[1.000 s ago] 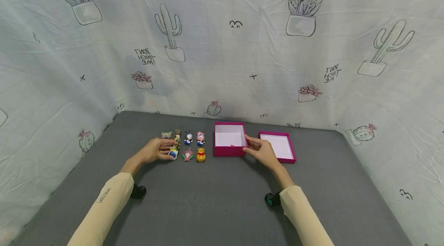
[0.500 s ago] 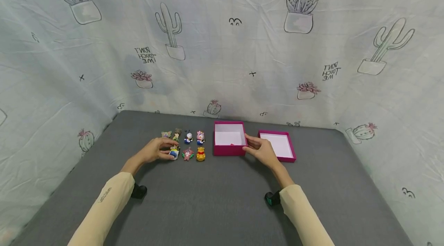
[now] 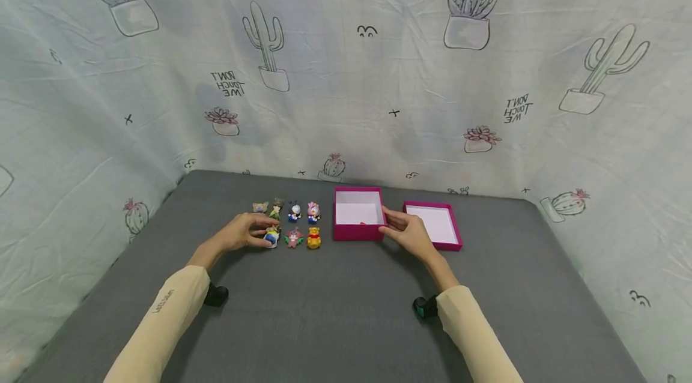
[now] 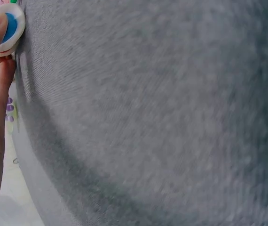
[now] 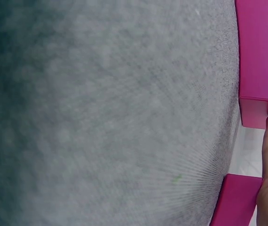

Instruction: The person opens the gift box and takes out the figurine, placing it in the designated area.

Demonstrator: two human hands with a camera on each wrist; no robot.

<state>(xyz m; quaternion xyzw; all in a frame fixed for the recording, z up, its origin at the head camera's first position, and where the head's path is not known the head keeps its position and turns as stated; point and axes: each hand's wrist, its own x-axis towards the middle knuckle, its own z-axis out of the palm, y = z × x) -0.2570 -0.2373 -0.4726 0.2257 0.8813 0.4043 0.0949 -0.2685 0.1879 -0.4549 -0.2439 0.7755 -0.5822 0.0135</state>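
Observation:
In the head view my left hand (image 3: 245,232) pinches a small blue, white and yellow figurine (image 3: 273,237) between thumb and fingers, at the left end of the front row of figurines. Its white base (image 4: 16,39) with a blue centre shows under the thumb in the left wrist view. My right hand (image 3: 408,234) touches the right side of an uncovered magenta box (image 3: 358,233) with fairly straight fingers. The right wrist view shows those fingertips against the box's side wall (image 5: 254,112). A small red bit shows inside the box, mostly hidden by its front wall.
Beside the held figurine are a pink figurine (image 3: 294,238) and a yellow bear figurine (image 3: 313,238) in a red top. Several more figurines, one of them a pink-and-blue figurine (image 3: 313,212), stand behind. The magenta lid (image 3: 458,239) lies upturned right of the box on the grey table (image 3: 335,311).
The figurine in my left hand has shifted and turned slightly at the fingertips. My right hand stays at the box. The whole head view has drifted a little.

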